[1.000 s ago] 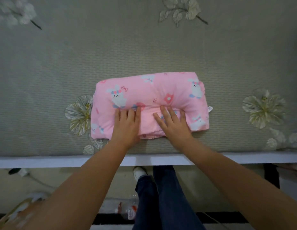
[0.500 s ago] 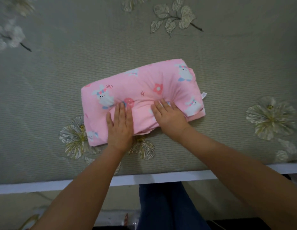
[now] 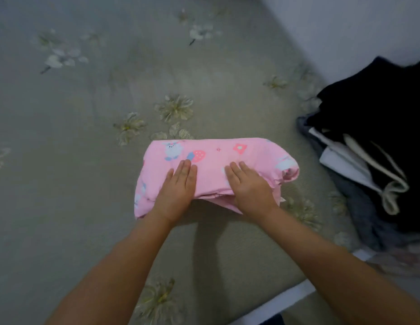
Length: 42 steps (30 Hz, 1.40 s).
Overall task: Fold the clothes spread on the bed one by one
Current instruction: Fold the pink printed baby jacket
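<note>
- Pink printed garment (image 3: 218, 158) lies folded into a compact bundle on the grey-green flowered bed cover (image 3: 87, 113), roughly mid-bed and near the person's edge
- Left hand (image 3: 178, 191) lies flat on the bundle's near-left part, fingers straight and together, palm down; nothing grasped, a press only
- Right hand (image 3: 248, 186) lies flat on the near-right part, fingers straight, pointing away from the person; likewise pressing, not gripping
- Judgement: both palms sit over the layered near edge to hold the fold shut and flatten it, so the layers do not spring open
- Bundle extends past both hands: its far half with the rabbit and strawberry print is uncovered, and its two ends stick out left and right of the palms
- Pile of dark and white clothes (image 3: 377, 141) lies at the right by the wall, apart from the bundle; judged to be the next items, or already sorted, cannot tell which
- Fold looks near done; edges slightly uneven at the right end
</note>
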### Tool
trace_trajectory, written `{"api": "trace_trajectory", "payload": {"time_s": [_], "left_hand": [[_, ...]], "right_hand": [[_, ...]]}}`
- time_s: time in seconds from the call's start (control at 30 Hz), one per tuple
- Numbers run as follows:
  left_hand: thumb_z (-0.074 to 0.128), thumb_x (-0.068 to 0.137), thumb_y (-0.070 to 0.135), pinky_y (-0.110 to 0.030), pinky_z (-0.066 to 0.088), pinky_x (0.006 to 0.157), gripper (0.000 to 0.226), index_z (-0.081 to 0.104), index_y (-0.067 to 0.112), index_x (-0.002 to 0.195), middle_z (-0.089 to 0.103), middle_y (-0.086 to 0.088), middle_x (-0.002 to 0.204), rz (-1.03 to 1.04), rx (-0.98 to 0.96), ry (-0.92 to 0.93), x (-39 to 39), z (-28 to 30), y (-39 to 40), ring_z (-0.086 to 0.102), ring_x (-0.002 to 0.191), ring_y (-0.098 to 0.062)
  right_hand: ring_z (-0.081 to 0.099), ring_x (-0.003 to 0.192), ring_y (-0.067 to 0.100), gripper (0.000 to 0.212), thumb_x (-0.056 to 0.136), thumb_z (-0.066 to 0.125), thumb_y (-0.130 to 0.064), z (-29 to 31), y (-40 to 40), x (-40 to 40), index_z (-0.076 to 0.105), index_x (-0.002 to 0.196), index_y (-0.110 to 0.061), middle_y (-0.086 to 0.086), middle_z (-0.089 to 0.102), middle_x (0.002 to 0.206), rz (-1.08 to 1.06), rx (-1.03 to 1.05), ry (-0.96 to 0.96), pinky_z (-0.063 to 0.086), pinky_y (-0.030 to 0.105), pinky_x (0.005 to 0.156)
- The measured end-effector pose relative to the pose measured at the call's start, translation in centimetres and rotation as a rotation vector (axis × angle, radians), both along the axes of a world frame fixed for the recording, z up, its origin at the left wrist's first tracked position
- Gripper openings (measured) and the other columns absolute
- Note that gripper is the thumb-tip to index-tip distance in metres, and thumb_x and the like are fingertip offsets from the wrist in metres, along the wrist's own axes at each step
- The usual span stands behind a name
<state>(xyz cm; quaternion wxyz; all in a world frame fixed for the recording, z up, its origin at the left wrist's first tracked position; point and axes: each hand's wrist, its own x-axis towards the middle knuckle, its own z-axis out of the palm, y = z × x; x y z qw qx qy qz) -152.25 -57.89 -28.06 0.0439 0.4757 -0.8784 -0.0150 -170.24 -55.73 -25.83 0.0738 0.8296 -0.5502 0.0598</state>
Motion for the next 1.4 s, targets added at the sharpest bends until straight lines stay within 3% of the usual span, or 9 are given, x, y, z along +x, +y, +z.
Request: {"api": "trace_trajectory", "payload": {"time_s": [0.27,0.47,0.63,0.7,0.8,0.93,1.03,1.17,1.4], "left_hand": [[0.026,0.066,-0.005,-0.054,0.051,0.063,0.048,0.063,-0.019,0.093,0.064,-0.034,0.096,-0.339,-0.374,0.213,-23.0,12.8,-7.5,0.064,0.088,-0.043],[0.032,0.069,0.0,-0.047,0.054,0.061,0.042,0.068,-0.011,0.089,0.068,-0.025,0.095,-0.556,-0.483,0.181,-42.1,16.6,-8.2,0.067,0.087,-0.036],[0.03,0.073,0.008,-0.04,0.054,0.073,0.048,0.066,-0.006,0.101,0.063,-0.025,0.11,-0.578,-0.361,-0.015,-52.3,13.1,-9.4,0.064,0.099,-0.033],[0.022,0.088,0.012,-0.042,0.03,0.107,0.054,0.025,-0.008,0.138,0.021,-0.028,0.146,-0.543,-0.205,-0.183,-53.8,10.1,-10.8,0.03,0.134,-0.036],[0.025,0.096,0.008,-0.037,-0.002,0.114,0.063,-0.018,0.01,0.141,-0.018,-0.01,0.152,-0.56,0.067,-0.404,-53.8,7.6,-12.7,-0.011,0.142,-0.023],[0.043,0.085,0.002,-0.033,-0.002,0.114,0.085,-0.02,0.016,0.142,-0.023,-0.004,0.152,-0.627,0.235,-0.51,-53.9,8.5,-14.1,-0.017,0.14,-0.017],[0.044,0.087,0.014,-0.038,0.001,0.114,0.079,-0.01,0.014,0.145,-0.017,-0.004,0.153,-0.523,0.428,-0.437,-55.2,10.1,-13.9,-0.013,0.141,-0.016],[0.054,0.085,0.032,-0.046,0.005,0.113,0.092,-0.012,0.007,0.144,-0.017,-0.007,0.153,-0.445,0.402,-0.39,-56.0,10.0,-12.7,-0.013,0.142,-0.019],[0.035,0.094,0.011,-0.041,0.004,0.114,0.073,-0.019,0.014,0.142,-0.018,-0.005,0.153,-0.415,0.155,-0.384,-57.0,9.5,-13.2,-0.011,0.142,-0.021]], "right_hand": [[0.066,0.083,0.044,0.065,0.058,0.079,-0.049,12.2,-0.9,-20.6,0.07,0.092,0.006,0.025,0.069,0.094,-0.354,-0.378,0.037,0.056,0.049,0.06],[0.066,0.088,0.041,0.053,0.049,0.09,-0.018,15.3,2.0,-37.1,0.071,0.095,0.001,0.02,0.069,0.1,-0.63,-0.413,0.165,0.054,0.05,0.066],[0.065,0.095,0.037,0.04,0.077,0.051,-0.033,10.9,2.2,-45.3,0.072,0.099,-0.007,0.012,0.069,0.107,-0.75,-0.31,0.179,0.053,0.052,0.066],[0.065,0.096,0.037,0.045,0.074,0.036,-0.021,8.1,1.3,-45.9,0.072,0.099,-0.012,0.011,0.069,0.108,-0.776,-0.19,0.198,0.053,0.052,0.071],[0.065,0.096,0.036,0.049,0.07,0.033,-0.015,4.3,0.3,-45.3,0.073,0.097,-0.015,0.011,0.069,0.106,-0.84,-0.087,0.18,0.037,0.051,0.094],[0.064,0.099,0.036,0.036,0.066,0.059,-0.02,3.4,0.0,-44.0,0.073,0.098,-0.012,0.012,0.067,0.11,-0.908,0.092,0.017,0.05,0.051,0.082],[0.063,0.096,0.044,0.069,0.034,0.09,-0.016,4.8,0.5,-43.7,0.07,0.097,0.002,0.026,0.064,0.108,-0.94,0.142,-0.341,0.049,0.056,0.072],[0.056,0.104,0.05,0.045,0.056,0.073,0.012,9.1,1.1,-44.7,0.063,0.1,0.013,0.035,0.056,0.113,-0.86,-0.037,-0.696,0.043,0.057,0.085],[0.027,0.134,0.02,0.033,0.09,0.044,-0.006,14.8,-1.4,-48.2,0.052,0.122,0.0,0.012,0.036,0.142,-0.715,0.095,-0.714,0.008,0.015,0.106]]}}
